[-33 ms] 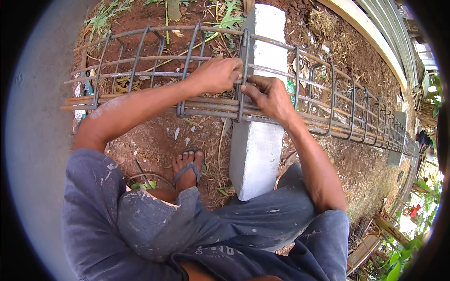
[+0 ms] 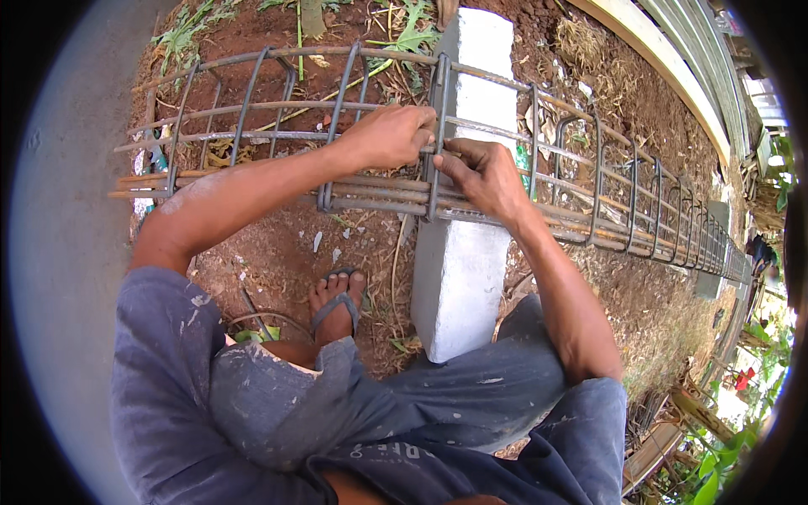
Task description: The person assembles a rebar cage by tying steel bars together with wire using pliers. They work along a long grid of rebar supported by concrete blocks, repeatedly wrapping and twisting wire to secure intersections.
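Note:
A long rebar cage (image 2: 337, 135) of rusty lengthwise bars and dark square stirrups lies across in front of me. It rests over a pale concrete block (image 2: 461, 290). Both hands meet at one stirrup (image 2: 437, 189) above that block. My left hand (image 2: 389, 136) is closed just left of the stirrup, fingertips curled inward; whatever they pinch is hidden. From the right, my right hand (image 2: 486, 175) grips the cage where a lengthwise bar meets the stirrup, its thumb against the stirrup and the forefinger bent above.
Reddish soil with leaves and debris lies beneath the cage. My sandalled foot (image 2: 335, 307) is left of the block. Grey pavement (image 2: 67, 252) runs along the left. Long boards (image 2: 665, 63) lie at the upper right, and the cage stretches far right past several stirrups.

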The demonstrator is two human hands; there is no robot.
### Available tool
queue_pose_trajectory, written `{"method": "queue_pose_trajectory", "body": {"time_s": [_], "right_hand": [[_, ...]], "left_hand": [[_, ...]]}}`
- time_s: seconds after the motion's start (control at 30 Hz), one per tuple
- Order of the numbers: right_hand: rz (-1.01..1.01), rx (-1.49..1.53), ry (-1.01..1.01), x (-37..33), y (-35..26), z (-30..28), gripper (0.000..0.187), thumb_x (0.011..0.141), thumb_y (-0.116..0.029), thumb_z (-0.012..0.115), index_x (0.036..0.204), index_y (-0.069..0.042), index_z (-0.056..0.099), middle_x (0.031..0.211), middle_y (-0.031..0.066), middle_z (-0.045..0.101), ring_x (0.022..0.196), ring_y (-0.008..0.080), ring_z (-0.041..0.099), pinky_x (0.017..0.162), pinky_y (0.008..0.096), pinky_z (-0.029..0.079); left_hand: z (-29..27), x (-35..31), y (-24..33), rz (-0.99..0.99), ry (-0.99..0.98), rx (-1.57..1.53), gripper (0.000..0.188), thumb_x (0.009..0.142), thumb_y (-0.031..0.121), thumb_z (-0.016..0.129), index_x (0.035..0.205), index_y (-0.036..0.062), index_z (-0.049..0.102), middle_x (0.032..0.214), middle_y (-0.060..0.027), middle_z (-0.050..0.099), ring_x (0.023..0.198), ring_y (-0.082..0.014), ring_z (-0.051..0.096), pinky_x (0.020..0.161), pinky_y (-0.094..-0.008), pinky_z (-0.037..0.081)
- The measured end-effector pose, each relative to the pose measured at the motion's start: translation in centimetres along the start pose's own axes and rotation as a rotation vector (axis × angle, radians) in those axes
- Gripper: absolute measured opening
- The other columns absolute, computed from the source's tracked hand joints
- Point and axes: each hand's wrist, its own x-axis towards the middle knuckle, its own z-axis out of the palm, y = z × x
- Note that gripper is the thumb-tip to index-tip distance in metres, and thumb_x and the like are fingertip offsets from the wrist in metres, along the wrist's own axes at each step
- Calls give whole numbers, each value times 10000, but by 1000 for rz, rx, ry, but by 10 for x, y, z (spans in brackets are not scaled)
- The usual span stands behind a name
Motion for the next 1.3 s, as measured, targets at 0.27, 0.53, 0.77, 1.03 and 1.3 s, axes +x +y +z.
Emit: {"method": "queue_pose_trajectory", "body": {"time_s": [0.27, 0.53, 0.77, 1.03, 1.3], "right_hand": [[-77, -37, 40, 3, 6, 0, 305, 898, -243, 720, 1047, 23, 718, 627, 89, 649, 542, 102, 539, 519, 321, 448], [-87, -70, -23, -1, 3, -8, 318, 859, -179, 739, 1094, 30, 695, 649, 132, 667, 577, 118, 596, 553, 326, 486], [-51, -541, -76, -4, -35, -15, 202, 821, -187, 654, 923, -21, 706, 709, 227, 662, 668, 367, 673, 653, 457, 528], [80, -500, 22, 0, -25, -13, 208, 819, -208, 627, 790, -24, 722, 748, 263, 665, 704, 410, 680, 658, 491, 539], [234, -121, -28, -5, -34, -21, 233, 804, -180, 597, 857, 1, 733, 793, 260, 683, 783, 391, 692, 753, 456, 537]], "left_hand": [[1, 1, -3, 80, 28, -78, 122, 887, 90, 569, 899, -31, 559, 777, -246, 649, 812, -448, 638, 751, -536, 469], [-9, -8, 6, 311, 45, 223, 97, 801, 40, 599, 888, -1, 588, 711, -180, 643, 727, -339, 666, 653, -467, 508], [-20, -3, 4, 559, -24, 408, 172, 838, 100, 583, 992, 32, 616, 888, -90, 627, 907, -252, 578, 727, -363, 497], [-11, 0, 4, 594, 73, 209, 165, 879, 152, 595, 977, 27, 641, 930, -118, 607, 900, -268, 572, 755, -425, 488], [-27, 0, 32, -203, -176, -214, 261, 851, 229, 689, 838, -31, 683, 788, -161, 683, 729, -234, 666, 689, -406, 510]]}}
